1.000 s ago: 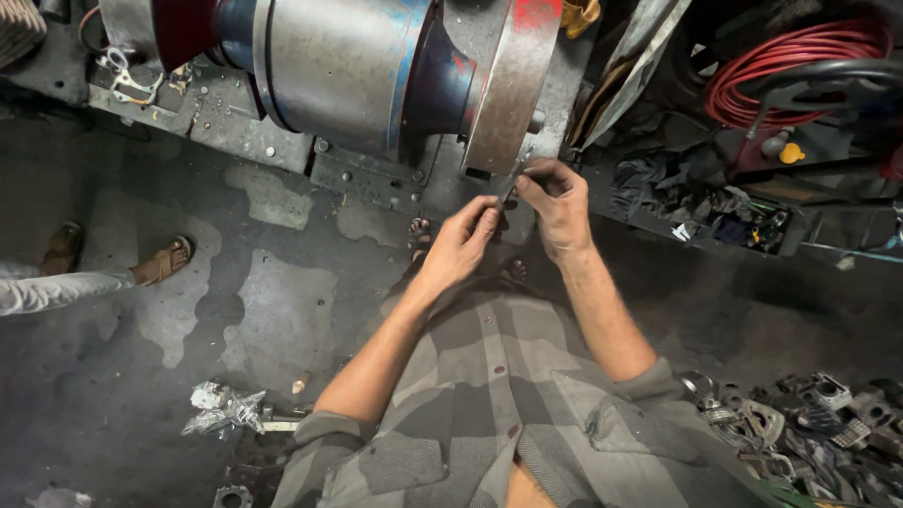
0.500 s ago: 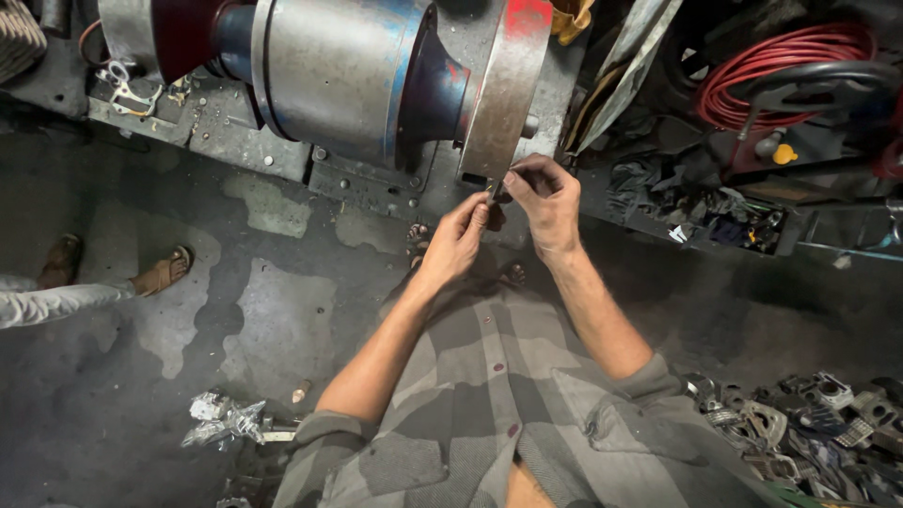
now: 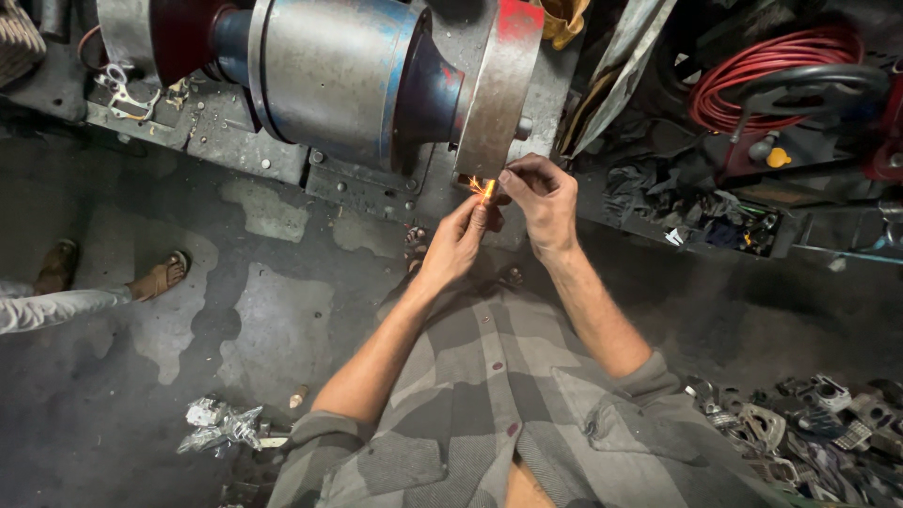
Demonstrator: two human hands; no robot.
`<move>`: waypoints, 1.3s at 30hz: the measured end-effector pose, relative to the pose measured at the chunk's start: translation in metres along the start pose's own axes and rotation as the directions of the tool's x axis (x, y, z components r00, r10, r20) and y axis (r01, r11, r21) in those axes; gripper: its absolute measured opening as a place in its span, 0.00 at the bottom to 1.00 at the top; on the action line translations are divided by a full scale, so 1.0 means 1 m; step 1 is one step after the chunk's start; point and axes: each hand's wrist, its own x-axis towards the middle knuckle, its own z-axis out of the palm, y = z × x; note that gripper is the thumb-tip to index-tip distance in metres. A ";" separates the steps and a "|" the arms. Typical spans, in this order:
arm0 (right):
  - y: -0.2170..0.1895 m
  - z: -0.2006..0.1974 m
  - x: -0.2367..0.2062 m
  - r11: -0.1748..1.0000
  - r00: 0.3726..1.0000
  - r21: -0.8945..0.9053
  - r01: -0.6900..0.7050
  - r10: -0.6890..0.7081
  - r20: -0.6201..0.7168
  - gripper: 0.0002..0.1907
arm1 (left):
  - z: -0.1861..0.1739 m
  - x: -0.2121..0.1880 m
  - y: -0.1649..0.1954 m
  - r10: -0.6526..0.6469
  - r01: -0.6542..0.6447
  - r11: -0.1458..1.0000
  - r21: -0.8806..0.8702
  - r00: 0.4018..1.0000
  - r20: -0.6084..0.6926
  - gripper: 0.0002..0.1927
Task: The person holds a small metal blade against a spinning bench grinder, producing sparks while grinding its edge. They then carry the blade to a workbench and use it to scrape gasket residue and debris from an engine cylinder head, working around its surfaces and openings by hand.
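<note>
My left hand (image 3: 458,243) and my right hand (image 3: 539,198) meet in front of a big grinding machine (image 3: 329,75) with a grey drum and a broad grinding wheel (image 3: 497,89) with a red top. Both hands pinch a small metal piece (image 3: 491,195) against the lower edge of the wheel. Orange sparks (image 3: 482,186) fly at the contact point. The piece itself is mostly hidden by my fingers.
The machine sits on a bolted metal base (image 3: 226,141) above a stained concrete floor (image 3: 273,320). Another person's sandalled feet (image 3: 155,278) stand at the left. Crumpled foil scrap (image 3: 221,425) lies lower left. A red hose coil (image 3: 762,66) hangs upper right, and several metal parts (image 3: 809,423) are piled lower right.
Both hands have stayed at the wheel's lower edge. Sparks now show where the piece meets the wheel; none were visible before.
</note>
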 end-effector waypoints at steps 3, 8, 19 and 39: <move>0.001 -0.002 0.000 1.000 1.000 -0.028 0.002 -0.002 -0.002 0.06 | 0.002 0.000 0.000 -0.006 0.007 0.999 0.033 1.000 -0.012 0.20; 0.009 -0.015 -0.002 1.000 1.000 -0.028 0.003 -0.002 0.013 0.06 | 0.008 -0.001 0.009 -0.054 0.054 0.998 -0.025 0.998 0.012 0.19; 0.015 -0.068 -0.027 0.982 0.988 0.178 -0.069 0.043 0.146 0.09 | 0.019 -0.023 0.099 0.069 -0.048 0.868 0.495 0.997 -0.024 0.15; 0.000 -0.113 -0.034 0.928 0.979 0.315 -0.201 0.203 0.030 0.13 | 0.076 -0.019 0.066 -0.068 0.103 0.843 0.528 0.994 -0.085 0.28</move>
